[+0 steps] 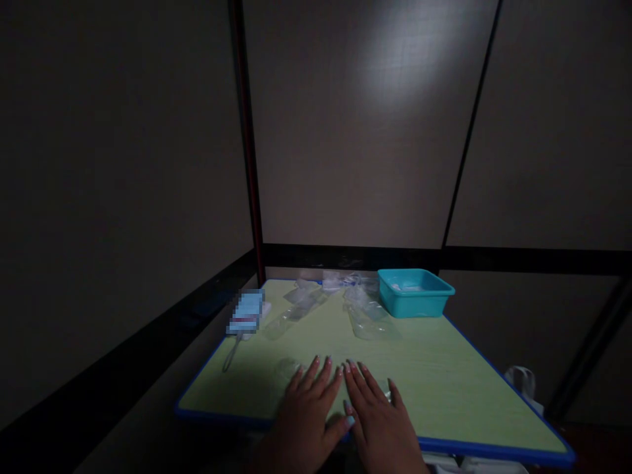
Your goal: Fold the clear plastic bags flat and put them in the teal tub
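Note:
My left hand [307,413] lies flat, palm down, near the front edge of the green table [444,375]. Beside it, my right hand [376,413] is also spread flat, and the fingertips of both hands come close together in the middle. Beneath them is a clear plastic bag [286,370], mostly covered by the hands, with bits of it showing at the left and right. Neither hand grips anything. Farther back lie more clear plastic bags, one stretched out at the left [291,317] and a crumpled one [368,316] at the centre.
A turquoise plastic basin [415,304] with something pale inside stands at the back right. At the left edge lies a pixelated phone-like object [245,313] with a strap loop [231,352]. Walls close in behind and to the left. A whitish bag [522,380] hangs below the right edge.

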Demonstrator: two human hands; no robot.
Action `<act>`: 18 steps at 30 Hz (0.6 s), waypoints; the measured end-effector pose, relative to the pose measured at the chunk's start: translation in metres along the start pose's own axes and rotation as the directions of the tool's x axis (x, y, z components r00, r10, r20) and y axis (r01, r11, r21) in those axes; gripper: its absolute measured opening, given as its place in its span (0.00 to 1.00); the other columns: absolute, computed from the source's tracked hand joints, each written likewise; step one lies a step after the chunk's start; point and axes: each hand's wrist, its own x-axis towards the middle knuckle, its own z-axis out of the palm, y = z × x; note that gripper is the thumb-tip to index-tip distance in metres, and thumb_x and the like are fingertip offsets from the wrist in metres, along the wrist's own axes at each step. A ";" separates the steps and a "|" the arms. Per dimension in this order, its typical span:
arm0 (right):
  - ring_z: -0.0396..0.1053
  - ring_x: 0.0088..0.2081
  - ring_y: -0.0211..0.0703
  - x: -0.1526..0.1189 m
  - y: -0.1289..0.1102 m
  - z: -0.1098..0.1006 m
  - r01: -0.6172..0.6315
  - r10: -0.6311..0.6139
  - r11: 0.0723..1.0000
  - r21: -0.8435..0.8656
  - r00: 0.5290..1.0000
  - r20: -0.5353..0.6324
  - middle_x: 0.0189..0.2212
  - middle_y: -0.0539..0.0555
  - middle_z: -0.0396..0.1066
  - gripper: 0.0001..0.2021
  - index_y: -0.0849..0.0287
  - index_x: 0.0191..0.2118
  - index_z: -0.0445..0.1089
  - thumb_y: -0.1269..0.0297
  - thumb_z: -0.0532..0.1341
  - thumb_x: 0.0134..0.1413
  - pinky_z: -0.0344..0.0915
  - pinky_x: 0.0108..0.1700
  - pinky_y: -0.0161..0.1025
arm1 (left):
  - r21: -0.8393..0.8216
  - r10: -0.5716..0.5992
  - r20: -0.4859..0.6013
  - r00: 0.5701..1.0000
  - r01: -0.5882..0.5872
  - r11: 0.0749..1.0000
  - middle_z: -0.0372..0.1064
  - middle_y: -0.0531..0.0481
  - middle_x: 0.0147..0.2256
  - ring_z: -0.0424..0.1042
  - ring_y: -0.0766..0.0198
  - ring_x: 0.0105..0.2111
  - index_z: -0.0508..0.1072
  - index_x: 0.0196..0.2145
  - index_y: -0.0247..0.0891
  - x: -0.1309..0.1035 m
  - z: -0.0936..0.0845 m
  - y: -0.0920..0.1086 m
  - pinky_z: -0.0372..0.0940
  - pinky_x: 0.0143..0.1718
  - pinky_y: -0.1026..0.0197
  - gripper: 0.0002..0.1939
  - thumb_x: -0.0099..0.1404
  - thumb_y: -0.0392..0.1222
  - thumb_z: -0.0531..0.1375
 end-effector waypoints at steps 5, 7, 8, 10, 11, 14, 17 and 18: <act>0.36 0.63 0.48 -0.001 -0.001 0.003 -0.016 0.017 1.000 0.015 0.999 -0.040 0.62 0.46 0.35 0.26 0.50 0.63 0.37 0.54 0.40 0.60 0.37 0.59 0.61 | 0.136 -0.081 -0.044 0.996 0.086 0.987 0.43 0.48 0.62 0.44 0.48 0.61 0.45 0.61 0.52 -0.015 -0.001 -0.039 0.51 0.56 0.42 0.30 0.64 0.55 0.50; 0.35 0.63 0.48 -0.001 -0.001 0.004 -0.019 0.020 1.000 0.023 0.999 -0.048 0.62 0.46 0.35 0.26 0.50 0.63 0.36 0.54 0.40 0.61 0.37 0.59 0.61 | 0.173 -0.089 -0.074 0.993 0.101 0.980 0.44 0.46 0.62 0.46 0.49 0.60 0.46 0.61 0.50 -0.020 -0.002 -0.052 0.52 0.55 0.44 0.31 0.64 0.54 0.51; 0.36 0.63 0.48 -0.001 -0.001 0.004 -0.019 0.021 0.999 0.026 0.999 -0.050 0.62 0.46 0.35 0.26 0.50 0.63 0.36 0.54 0.40 0.61 0.36 0.59 0.61 | 0.182 -0.083 -0.087 0.993 0.098 0.978 0.44 0.46 0.62 0.46 0.49 0.60 0.46 0.61 0.50 -0.023 -0.002 -0.056 0.53 0.55 0.44 0.31 0.64 0.54 0.51; 0.36 0.63 0.48 -0.001 -0.001 0.004 -0.022 0.023 0.999 0.029 0.999 -0.049 0.62 0.46 0.35 0.26 0.49 0.63 0.36 0.53 0.40 0.61 0.37 0.59 0.62 | 0.189 -0.064 -0.104 0.993 0.083 0.978 0.44 0.44 0.62 0.47 0.49 0.60 0.45 0.62 0.49 -0.025 -0.001 -0.061 0.53 0.55 0.45 0.31 0.64 0.55 0.50; 0.36 0.63 0.48 -0.001 -0.001 0.004 -0.023 0.025 0.999 0.029 0.999 -0.047 0.62 0.46 0.36 0.26 0.49 0.63 0.36 0.53 0.40 0.61 0.37 0.59 0.62 | 0.190 -0.058 -0.107 0.993 0.077 0.979 0.44 0.44 0.62 0.47 0.48 0.60 0.44 0.62 0.49 -0.026 0.000 -0.062 0.53 0.55 0.45 0.31 0.64 0.55 0.50; 0.37 0.63 0.48 -0.001 -0.001 0.005 -0.019 0.020 1.000 0.024 0.998 -0.053 0.62 0.46 0.36 0.26 0.49 0.63 0.35 0.53 0.39 0.61 0.37 0.59 0.61 | 0.197 -0.059 -0.113 0.992 0.081 0.977 0.43 0.45 0.62 0.47 0.48 0.60 0.44 0.62 0.50 -0.025 0.002 -0.062 0.53 0.55 0.45 0.32 0.64 0.55 0.50; 0.37 0.63 0.48 -0.001 0.000 0.004 0.003 -0.002 1.000 0.017 0.997 -0.080 0.62 0.47 0.37 0.25 0.48 0.63 0.35 0.52 0.39 0.61 0.37 0.59 0.61 | 0.204 -0.059 -0.119 0.991 0.083 0.975 0.44 0.46 0.62 0.47 0.48 0.60 0.44 0.62 0.51 -0.024 0.003 -0.061 0.53 0.55 0.45 0.31 0.64 0.55 0.50; 0.38 0.63 0.49 -0.002 0.001 0.004 0.016 -0.014 1.000 0.015 0.995 -0.095 0.62 0.47 0.37 0.25 0.48 0.63 0.35 0.52 0.39 0.61 0.37 0.59 0.62 | 0.206 -0.058 -0.121 0.991 0.083 0.975 0.44 0.46 0.62 0.47 0.48 0.60 0.44 0.62 0.51 -0.024 0.003 -0.062 0.53 0.55 0.45 0.32 0.64 0.55 0.51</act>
